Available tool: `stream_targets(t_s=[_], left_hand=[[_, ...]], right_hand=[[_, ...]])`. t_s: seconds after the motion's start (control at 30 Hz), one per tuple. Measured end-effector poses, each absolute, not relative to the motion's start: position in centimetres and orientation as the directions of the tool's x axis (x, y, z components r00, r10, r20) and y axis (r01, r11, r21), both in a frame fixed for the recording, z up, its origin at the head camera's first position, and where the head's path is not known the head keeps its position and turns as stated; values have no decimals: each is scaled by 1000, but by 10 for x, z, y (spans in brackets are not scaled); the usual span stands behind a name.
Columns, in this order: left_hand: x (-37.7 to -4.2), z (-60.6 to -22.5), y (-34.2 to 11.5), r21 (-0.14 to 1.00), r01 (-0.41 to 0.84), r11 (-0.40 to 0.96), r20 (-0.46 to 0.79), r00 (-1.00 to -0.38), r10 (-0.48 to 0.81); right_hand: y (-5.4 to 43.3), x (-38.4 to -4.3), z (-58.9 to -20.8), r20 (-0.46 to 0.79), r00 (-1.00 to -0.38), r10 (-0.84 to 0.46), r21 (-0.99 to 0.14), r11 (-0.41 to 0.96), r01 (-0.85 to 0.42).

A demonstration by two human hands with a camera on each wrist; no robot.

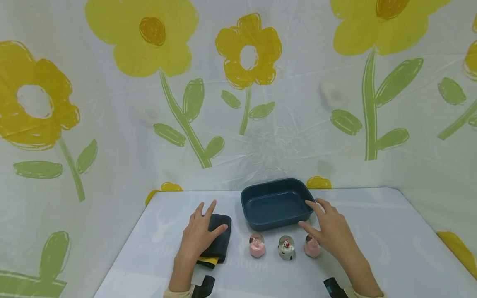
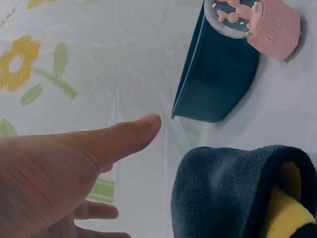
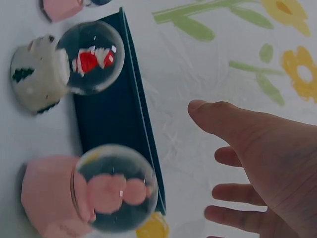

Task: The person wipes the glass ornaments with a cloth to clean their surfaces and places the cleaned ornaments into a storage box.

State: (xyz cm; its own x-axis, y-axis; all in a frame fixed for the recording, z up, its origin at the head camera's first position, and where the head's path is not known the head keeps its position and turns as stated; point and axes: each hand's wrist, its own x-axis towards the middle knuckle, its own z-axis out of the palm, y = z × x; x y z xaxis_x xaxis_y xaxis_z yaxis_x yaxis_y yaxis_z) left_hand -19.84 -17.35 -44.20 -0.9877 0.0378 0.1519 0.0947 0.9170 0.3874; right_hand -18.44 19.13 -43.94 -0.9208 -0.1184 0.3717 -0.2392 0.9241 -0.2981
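Observation:
My left hand (image 1: 201, 232), fingers spread, hovers over a folded dark cloth (image 1: 220, 240) with a yellow inner side; the left wrist view shows the hand apart from the cloth (image 2: 223, 193). My right hand (image 1: 331, 227), also spread, is above the right pink snow globe (image 1: 312, 247) and near the right end of a dark blue rectangular basin (image 1: 277, 205). Neither hand holds anything. In a row before the basin stand a pink globe (image 1: 257, 246) marked "CACTUS", a white globe (image 1: 286, 248) with a red-and-white figure inside, and the right pink one, partly covered by my hand.
A white table (image 1: 376, 231) carries all these things, with faint lettering on its surface. Behind it hangs a white curtain (image 1: 290, 124) printed with yellow flowers, close to the table's back edge. Dark wrist devices (image 1: 204, 286) show at both forearms.

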Motion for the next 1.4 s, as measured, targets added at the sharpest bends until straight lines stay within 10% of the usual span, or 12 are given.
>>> stream_targets(t_s=[1.4], left_hand=[[-213,-468,-163,345,22,938,102,-995,-15]], right_hand=[[94,-170,-432,344,-920,-186,-470,814,-340]])
